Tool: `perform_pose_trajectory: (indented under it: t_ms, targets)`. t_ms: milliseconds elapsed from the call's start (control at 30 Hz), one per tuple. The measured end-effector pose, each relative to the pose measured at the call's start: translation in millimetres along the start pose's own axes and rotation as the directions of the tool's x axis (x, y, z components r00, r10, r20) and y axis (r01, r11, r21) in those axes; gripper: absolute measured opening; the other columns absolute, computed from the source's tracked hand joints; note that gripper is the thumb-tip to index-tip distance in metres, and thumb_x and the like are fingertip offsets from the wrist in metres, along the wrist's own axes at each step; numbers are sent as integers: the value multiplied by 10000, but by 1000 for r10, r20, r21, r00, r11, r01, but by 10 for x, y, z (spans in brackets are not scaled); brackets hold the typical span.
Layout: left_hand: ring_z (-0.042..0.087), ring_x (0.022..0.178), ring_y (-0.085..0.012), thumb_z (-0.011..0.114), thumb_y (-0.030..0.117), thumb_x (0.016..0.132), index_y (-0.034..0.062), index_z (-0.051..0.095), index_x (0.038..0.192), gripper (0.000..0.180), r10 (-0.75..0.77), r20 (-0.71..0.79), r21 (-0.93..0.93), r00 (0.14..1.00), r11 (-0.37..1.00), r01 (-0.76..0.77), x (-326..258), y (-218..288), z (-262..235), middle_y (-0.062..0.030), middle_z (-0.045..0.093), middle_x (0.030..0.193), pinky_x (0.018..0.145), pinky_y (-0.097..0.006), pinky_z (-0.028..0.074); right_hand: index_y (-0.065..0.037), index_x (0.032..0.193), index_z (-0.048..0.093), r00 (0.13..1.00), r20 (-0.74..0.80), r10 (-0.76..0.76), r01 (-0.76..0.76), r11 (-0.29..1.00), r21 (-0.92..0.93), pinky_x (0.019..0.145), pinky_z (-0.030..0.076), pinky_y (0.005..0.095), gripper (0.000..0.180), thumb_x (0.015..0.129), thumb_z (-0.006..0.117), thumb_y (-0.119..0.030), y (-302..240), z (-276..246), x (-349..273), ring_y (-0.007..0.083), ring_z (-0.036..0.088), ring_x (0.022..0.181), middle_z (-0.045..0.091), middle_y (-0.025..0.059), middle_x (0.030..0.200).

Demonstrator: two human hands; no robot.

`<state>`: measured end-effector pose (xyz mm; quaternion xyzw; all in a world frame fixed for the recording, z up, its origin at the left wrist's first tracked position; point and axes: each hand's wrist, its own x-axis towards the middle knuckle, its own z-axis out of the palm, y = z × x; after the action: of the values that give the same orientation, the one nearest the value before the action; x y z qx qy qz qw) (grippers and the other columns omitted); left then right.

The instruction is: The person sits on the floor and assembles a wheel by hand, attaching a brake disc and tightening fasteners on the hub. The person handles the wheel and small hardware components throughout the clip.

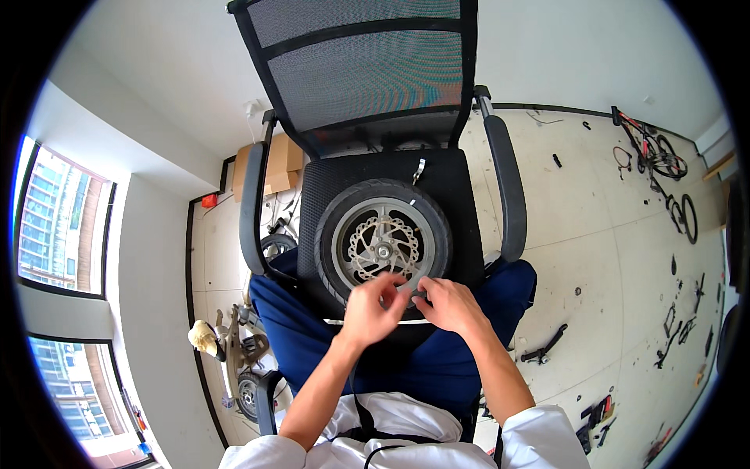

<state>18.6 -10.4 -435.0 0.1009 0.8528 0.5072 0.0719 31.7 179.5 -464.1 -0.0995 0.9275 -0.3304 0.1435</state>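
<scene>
A small wheel (384, 248) with a black tyre and a grey rim lies flat on the black chair seat (316, 184) in front of me. A wavy-edged metal brake disc (366, 254) sits around its hub. Over the wheel's near edge, my left hand (373, 311) is closed, thumb and forefinger bent toward each other. My right hand (451, 305) is just beside it, fingers curled in at the rim and tyre. What their fingertips hold, if anything, is too small to tell. A small shiny metal tool (419, 170) rests on the seat past the tyre.
The chair has a mesh back (367, 74) and an armrest at each side. Left on the floor are cardboard boxes (283, 164) and a scooter-like frame (233, 344). To the right lie bicycle parts (656, 156), a black crank-like part (547, 346) and loose tools (598, 414).
</scene>
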Motion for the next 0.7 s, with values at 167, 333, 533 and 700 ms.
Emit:
perform_pose_trajectory:
  t_ms: [167,333,533,700]
  targets:
    - [620,572,-124,718,116,884,-11,603,1302,451,-41,-95,93,995,994,49,264,-50,-193,-74,646,662,562,-278,484,-13,1051,630,999,15,30,-30,1000,-3,775,556,478,278,917,671,-254,8,-19,10,379,700,898,721,177,915]
    - [636,558,-229,716,189,877,19,580,1340,512,-16,-58,159,998,987,25,231,-229,-144,-93,654,673,570,-342,513,-7,1055,634,999,29,23,-23,1000,-17,779,557,480,289,919,667,-260,22,18,21,380,699,906,720,185,933]
    - [673,590,-298,674,131,835,88,569,1331,509,-62,-79,182,995,980,75,151,-178,2,-81,649,644,585,-406,537,-2,1057,631,996,72,45,-44,999,-27,781,556,483,299,918,666,-265,-17,1,37,384,696,907,715,193,940]
    - [675,617,-276,696,139,822,92,659,1164,348,39,69,354,997,933,-61,195,-263,-77,-90,660,679,600,-374,538,-3,1043,628,998,51,29,-28,999,-16,787,555,485,298,916,668,-269,22,6,25,388,693,913,714,196,944]
